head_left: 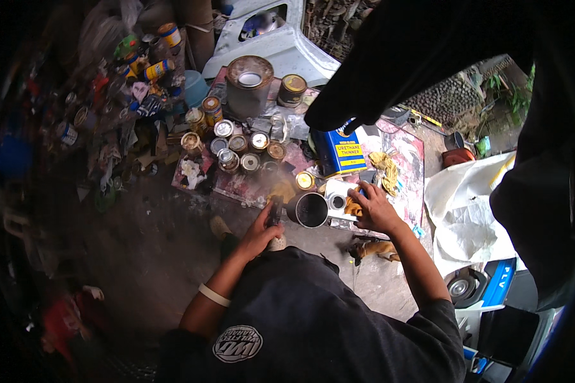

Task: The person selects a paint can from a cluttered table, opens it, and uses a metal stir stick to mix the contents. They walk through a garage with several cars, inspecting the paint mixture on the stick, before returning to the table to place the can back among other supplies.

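My left hand (257, 235) is closed around a dark upright handle (275, 212). Beside it, a round metal cup (294, 210) with a dark inside faces up, near the table's front edge; how handle and cup join is hard to see. My right hand (378, 210) is at the table's near edge, its fingers bent over a crumpled orange cloth (352, 207). A white object with a round dark-centred ring (337, 202) lies left of those fingers. Behind stands a blue and yellow rectangular thinner can (342, 152). A small yellow-topped can (305, 180) is next to the cup.
Several small paint cans (250, 162) crowd the table's left part, with a big rusty drum-like can (250, 89) behind. A yellow rag (384, 171) lies right of the thinner can. A brown dog (374, 249) is on the floor by the table. Clutter fills the left side.
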{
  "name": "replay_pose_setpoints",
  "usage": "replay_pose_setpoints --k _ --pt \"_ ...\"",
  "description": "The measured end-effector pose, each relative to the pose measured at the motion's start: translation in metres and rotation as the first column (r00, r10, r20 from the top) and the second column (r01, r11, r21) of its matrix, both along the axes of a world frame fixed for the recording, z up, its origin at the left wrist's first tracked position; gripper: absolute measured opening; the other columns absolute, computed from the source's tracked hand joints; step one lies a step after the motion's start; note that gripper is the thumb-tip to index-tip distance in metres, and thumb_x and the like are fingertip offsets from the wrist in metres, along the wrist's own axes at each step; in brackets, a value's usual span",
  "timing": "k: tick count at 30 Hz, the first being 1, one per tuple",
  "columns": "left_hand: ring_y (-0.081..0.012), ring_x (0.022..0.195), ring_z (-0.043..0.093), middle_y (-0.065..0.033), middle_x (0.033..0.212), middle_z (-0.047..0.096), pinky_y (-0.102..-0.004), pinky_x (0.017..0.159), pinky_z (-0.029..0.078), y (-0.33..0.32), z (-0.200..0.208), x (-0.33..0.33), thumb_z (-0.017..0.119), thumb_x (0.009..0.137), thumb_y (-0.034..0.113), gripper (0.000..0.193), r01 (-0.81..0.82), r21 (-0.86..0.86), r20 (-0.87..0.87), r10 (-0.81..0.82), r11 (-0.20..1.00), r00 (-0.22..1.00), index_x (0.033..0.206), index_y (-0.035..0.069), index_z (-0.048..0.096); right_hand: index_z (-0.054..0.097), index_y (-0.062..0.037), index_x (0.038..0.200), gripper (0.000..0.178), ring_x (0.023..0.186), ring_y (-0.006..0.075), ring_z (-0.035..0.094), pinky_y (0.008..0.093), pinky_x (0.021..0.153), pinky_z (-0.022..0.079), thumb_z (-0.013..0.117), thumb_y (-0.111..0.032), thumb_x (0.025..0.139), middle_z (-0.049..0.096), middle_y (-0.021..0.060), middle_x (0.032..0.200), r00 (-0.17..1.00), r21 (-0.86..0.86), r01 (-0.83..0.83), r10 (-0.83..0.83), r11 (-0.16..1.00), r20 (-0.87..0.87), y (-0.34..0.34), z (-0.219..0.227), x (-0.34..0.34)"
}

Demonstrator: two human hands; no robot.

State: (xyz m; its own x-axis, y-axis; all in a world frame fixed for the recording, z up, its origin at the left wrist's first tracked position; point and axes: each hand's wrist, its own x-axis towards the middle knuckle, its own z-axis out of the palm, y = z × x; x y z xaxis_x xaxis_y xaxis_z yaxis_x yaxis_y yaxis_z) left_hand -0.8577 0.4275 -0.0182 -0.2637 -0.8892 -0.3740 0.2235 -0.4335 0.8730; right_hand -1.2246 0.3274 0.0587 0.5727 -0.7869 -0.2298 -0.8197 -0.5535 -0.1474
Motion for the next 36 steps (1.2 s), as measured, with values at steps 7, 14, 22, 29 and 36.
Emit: replay_pose_setpoints --k 7,14,22,29,36 --pt "-0.0123 0.079 0.054 -0.0084 0.106 0.058 -0.0259 0.075 0.047 -0.003 -0.002 -0.014 0.057 0.092 0.014 0.081 0.011 -0.013 -0.248 -0.014 1.0 0.969 0.162 0.003 0.019 0.043 -0.0193 0.151 0.095 0.142 0.0434 0.038 0.0487 0.115 0.04 0.087 -0.028 0.067 0.036 0.0202 0.156 0.993 0.031 0.06 -0.063 0.998 0.101 0.001 -0.01 -0.034" --pt "-0.0084 0.069 0.047 -0.0046 0.097 0.055 -0.0234 0.063 0.041 -0.003 0.005 -0.007 0.056 0.093 0.014 0.077 -0.119 -0.019 -0.234 0.111 0.993 0.966 0.162 0.008 0.023 0.047 -0.0099 0.148 0.062 0.137 0.0438 0.043 0.0497 0.115 0.037 0.07 -0.028 0.093 0.043 0.023 0.15 0.901 -0.045 0.297 -0.265 0.954 0.343 0.009 -0.025 -0.037" --pt "-0.0061 0.066 0.044 -0.0002 0.092 0.053 -0.0215 0.058 0.038 0.027 0.031 0.005 0.065 0.091 0.02 0.082 -0.133 -0.084 0.016 0.135 0.988 0.991 0.161 0.006 0.024 0.06 -0.006 0.133 0.046 0.118 0.0367 0.056 0.0472 0.101 0.044 0.071 -0.021 0.091 0.06 0.0152 0.128 0.852 -0.105 0.436 -0.373 0.894 0.368 0.012 -0.023 -0.03" --pt "-0.0064 0.068 0.047 -0.0004 0.092 0.055 -0.0213 0.059 0.039 0.039 0.03 0.008 0.066 0.089 0.016 0.084 -0.152 -0.038 0.061 0.154 0.988 0.986 0.161 0.005 0.025 0.064 -0.006 0.126 0.044 0.119 0.0355 0.055 0.0446 0.101 0.045 0.077 -0.018 0.085 0.062 0.0169 0.125 0.842 -0.179 0.448 -0.346 0.876 0.413 0.012 -0.007 -0.007" --pt "-0.0109 0.089 0.055 -0.0045 0.107 0.058 -0.0255 0.079 0.048 0.057 0.025 0.02 0.071 0.088 0.013 0.087 -0.16 -0.034 0.15 0.163 0.987 0.975 0.161 0.005 0.023 0.062 -0.0039 0.126 0.04 0.118 0.0371 0.061 0.0413 0.099 0.051 0.066 0.002 0.087 0.062 0.0167 0.127 0.757 0.078 0.241 -0.237 0.968 0.608 0.042 0.067 0.065"
